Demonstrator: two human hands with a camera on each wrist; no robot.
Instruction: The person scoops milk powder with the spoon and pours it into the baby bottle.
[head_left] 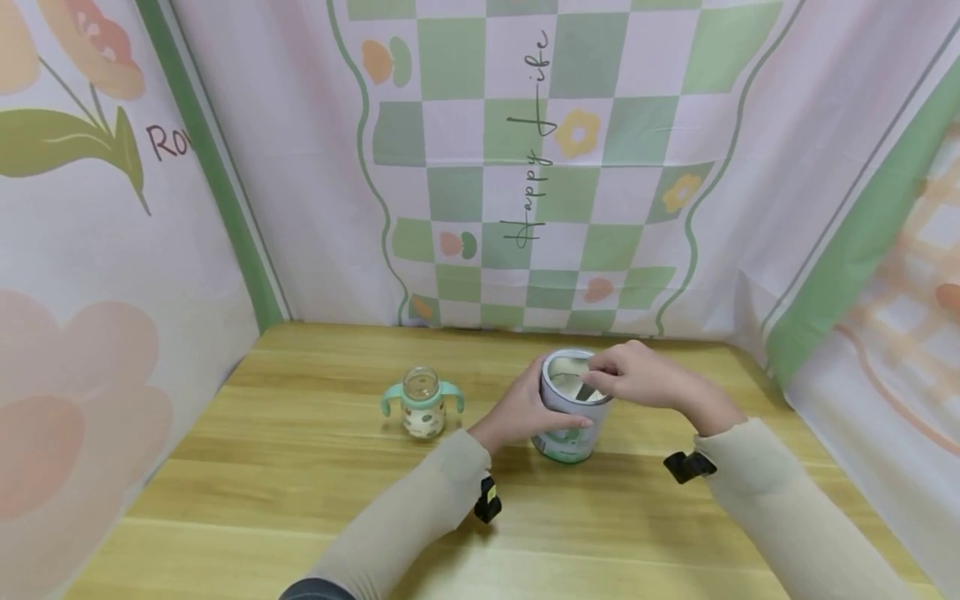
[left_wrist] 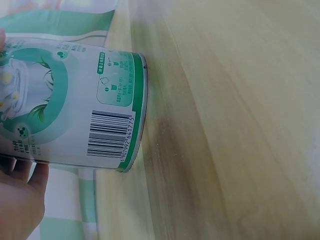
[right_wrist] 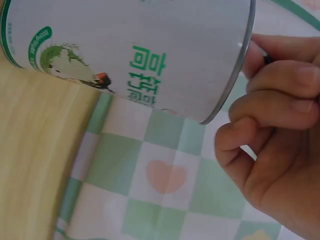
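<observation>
A white and green milk powder can (head_left: 566, 442) stands on the table, its top uncovered and pale powder visible inside. My left hand (head_left: 521, 408) grips the can round its side, thumb across the front; in the left wrist view the can's barcode side (left_wrist: 75, 100) shows, with fingers below it. Over the rim, my right hand (head_left: 637, 375) pinches a dark spoon-like utensil (head_left: 585, 392) that reaches down into the can; its far end is hidden. Curled fingers beside the metal rim appear in the right wrist view. Left of the can stands a clear baby bottle (head_left: 423, 417) with mint handles and no cap.
The wooden table (head_left: 300, 500) ends at a hanging cloth (head_left: 510, 208) with green checks behind the can. More printed cloth (head_left: 112, 275) hangs along the left side and on the right. Black straps with small devices sit at both wrists.
</observation>
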